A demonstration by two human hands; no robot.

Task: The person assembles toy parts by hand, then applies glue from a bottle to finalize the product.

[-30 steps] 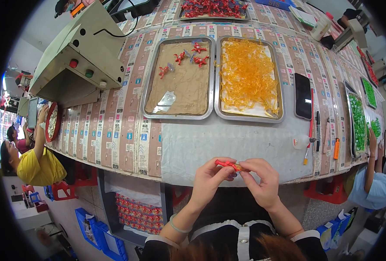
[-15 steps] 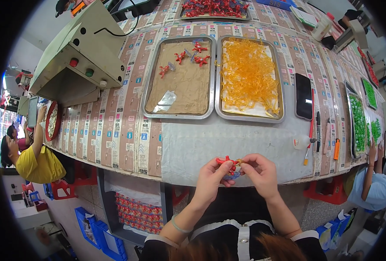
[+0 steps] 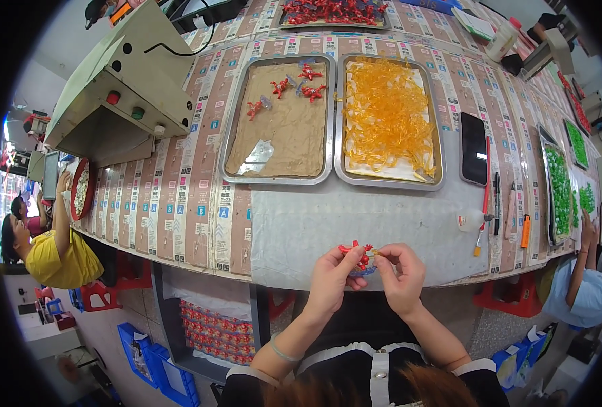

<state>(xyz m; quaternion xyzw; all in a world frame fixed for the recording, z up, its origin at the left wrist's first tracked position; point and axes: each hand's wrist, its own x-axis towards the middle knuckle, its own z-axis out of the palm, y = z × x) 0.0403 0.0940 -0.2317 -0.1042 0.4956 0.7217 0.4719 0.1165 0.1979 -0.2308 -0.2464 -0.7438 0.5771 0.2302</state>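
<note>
Over the near edge of the table, my left hand (image 3: 329, 279) is closed on a small red plastic figurine (image 3: 362, 260). Its lower part (image 3: 364, 272) is clear blue. My right hand (image 3: 401, 277) pinches a small yellow translucent piece (image 3: 375, 252) against the figurine's right side; my fingers hide most of that piece. Beyond my hands, a metal tray (image 3: 440, 163) holds a heap of similar yellow translucent pieces (image 3: 387, 115). To its left, another metal tray (image 3: 229, 152), lined in brown, has several red and blue figurines (image 3: 312, 92) near its far end.
A beige machine (image 3: 128, 81) stands at the left. Right of the trays lie a phone (image 3: 474, 149), a brush (image 3: 480, 234), pens and a small bottle (image 3: 470, 222). Below the table edge is a drawer of red figurines (image 3: 217, 332). People sit at both sides (image 3: 63, 258).
My right hand has shifted slightly left and down, its fingers curled closer in. The left hand holds the figurine in nearly the same place.
</note>
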